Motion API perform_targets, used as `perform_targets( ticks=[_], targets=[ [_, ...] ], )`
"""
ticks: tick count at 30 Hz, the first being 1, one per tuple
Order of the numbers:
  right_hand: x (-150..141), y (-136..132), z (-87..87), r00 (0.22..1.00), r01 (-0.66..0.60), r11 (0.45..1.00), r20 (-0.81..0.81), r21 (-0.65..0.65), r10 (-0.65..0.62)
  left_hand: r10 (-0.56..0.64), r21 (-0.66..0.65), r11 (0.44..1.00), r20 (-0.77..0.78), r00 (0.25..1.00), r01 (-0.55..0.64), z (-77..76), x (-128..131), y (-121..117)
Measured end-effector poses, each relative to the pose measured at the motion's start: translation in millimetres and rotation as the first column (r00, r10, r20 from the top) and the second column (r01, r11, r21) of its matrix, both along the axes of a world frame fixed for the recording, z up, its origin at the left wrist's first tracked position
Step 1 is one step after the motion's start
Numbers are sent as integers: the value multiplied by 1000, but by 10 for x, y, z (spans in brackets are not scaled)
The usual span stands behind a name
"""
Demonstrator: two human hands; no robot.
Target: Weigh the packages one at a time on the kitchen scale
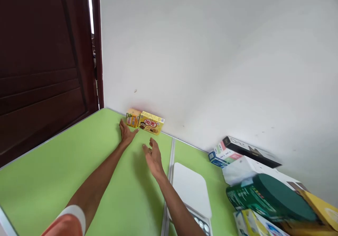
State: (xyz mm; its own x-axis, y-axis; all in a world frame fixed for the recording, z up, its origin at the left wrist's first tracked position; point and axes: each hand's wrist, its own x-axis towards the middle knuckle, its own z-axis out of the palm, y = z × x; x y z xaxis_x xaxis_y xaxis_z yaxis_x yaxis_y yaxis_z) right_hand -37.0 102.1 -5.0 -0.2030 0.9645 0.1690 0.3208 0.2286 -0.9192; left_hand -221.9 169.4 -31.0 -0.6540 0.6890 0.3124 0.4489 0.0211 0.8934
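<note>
Two small boxes stand against the white wall at the far edge of a green table [66, 179]: an orange-yellow box [132, 118] and, touching its right side, a yellow snack box [151, 122] with red characters. My left hand [126, 131] lies flat on the table with fingers stretched out, its tips just short of the orange-yellow box. My right hand [152, 155] hovers open a little nearer to me, fingers apart, below the yellow snack box. Neither hand holds anything.
A white digital scale [191, 188] lies right of my right forearm. Further right is a pile of boxes: a blue-white carton [221, 155], a black box [250, 151], a dark green package [266, 197], yellow packs [320, 208]. A dark wooden door [44, 63] stands at left.
</note>
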Motion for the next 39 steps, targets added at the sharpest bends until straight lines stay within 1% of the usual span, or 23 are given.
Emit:
perform_targets(
  ticks=[2, 3, 6, 8, 10, 12, 14, 16, 18, 21, 23, 27, 30, 32, 36, 39],
  targets=[
    [-195, 261, -207, 995, 89, 996, 35, 26, -90, 8, -3, 1000, -13, 1000, -8, -10, -34, 190],
    [-265, 357, -291, 993, 107, 994, 47, 36, -109, 18, -2, 1000, -15, 1000, -18, -12, -42, 276],
    [-396, 500, -465, 986, 103, 992, 122, 78, -112, 49, -1, 999, -16, 999, -49, -9, -62, 485],
    [-445, 515, -519, 968, 103, 987, 216, 123, -128, 57, -4, 998, -8, 998, -57, -1, -80, 576],
    [-479, 513, -531, 943, 89, 983, 305, 161, -135, 64, -10, 998, 0, 998, -64, 9, -93, 624],
    [-501, 514, -515, 928, 40, 983, 359, 177, -102, 80, -24, 997, 6, 997, -80, 20, -93, 623],
    [-510, 515, -486, 921, -26, 985, 387, 171, -43, 96, -41, 995, 8, 995, -95, 34, -76, 562],
    [-514, 505, -457, 929, -61, 989, 369, 138, 6, 100, -57, 993, 7, 995, -100, 51, -46, 435],
    [-531, 472, -435, 958, -70, 993, 283, 96, 40, 93, -72, 993, 1, 996, -93, 68, -10, 243],
    [-594, 351, -415, 987, -94, 993, 134, 65, 85, 69, -97, 993, -13, 998, -70, 98, 45, -129],
    [-645, 210, -415, 992, -110, 992, 68, 64, 106, 62, -113, 991, -25, 998, -65, 123, 80, -400],
    [-671, -198, -444, 994, -111, 990, -2, 85, 111, 73, -137, 987, -41, 997, -78, 175, 162, -933],
    [-602, -558, -450, 994, -113, 990, -2, 81, 114, 93, -162, 982, -53, 994, -100, 196, 250, -1318],
    [-528, -800, -420, 993, -116, 992, -20, 54, 117, 104, -164, 980, -62, 993, -113, 204, 329, -1559],
    [-288, -1231, -289, 995, -90, 996, -32, -15, 89, 103, -185, 976, -77, 992, -115, 239, 572, -1946],
    [11, -1453, -178, 998, -35, 999, -45, -15, 34, 28, -130, 991, -101, 994, -41, 315, 868, -2106]
  ],
)
